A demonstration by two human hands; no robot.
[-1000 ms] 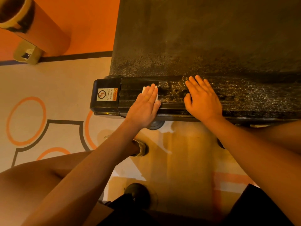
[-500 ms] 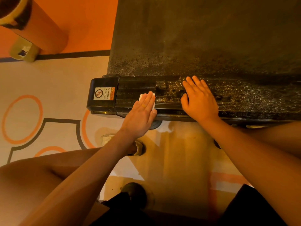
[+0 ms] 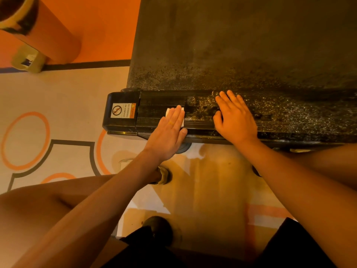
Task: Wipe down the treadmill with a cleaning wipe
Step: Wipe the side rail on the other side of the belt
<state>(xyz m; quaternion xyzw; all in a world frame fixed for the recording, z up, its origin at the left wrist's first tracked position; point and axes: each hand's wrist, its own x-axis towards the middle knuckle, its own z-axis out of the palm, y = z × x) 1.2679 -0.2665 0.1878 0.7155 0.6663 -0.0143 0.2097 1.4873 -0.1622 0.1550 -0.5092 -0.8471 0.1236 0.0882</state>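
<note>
Right, head view only. The treadmill fills the upper right: the dark belt lies beyond, and the side rail runs along its near edge. The rail's long axis goes left to right across the frame and ends at the black end cap on the left, which has a warning sticker.

The left hand lies flat with fingers straight and together, pressing the wipe onto the rail just right of the end cap. The wipe is mostly hidden. White shows only past the fingertips and along the hand's right side. Its long axis seems to follow the fingers, across the rail and angled away from the person, but I cannot tell for sure.

The right hand is flat on the rail further right, apart from the left hand. Its fingers are slightly spread and it holds nothing, so it looks like a brace.

The rail right of the wipe is speckled and glistening, which I judge to be wet or dirty. The short stretch between the wipe and the end cap looks plainer.

Risks:
- The wipe is only pressed, not gripped, so a fast stroke could leave it behind or bunch it up.
- It sits towards the rail's near edge, so a stroke drifting that way could push it off onto the floor.
- The right palm rests on a slick-looking patch and could slide.
- The right hand also covers a section that would go unwiped unless it moves.
</note>
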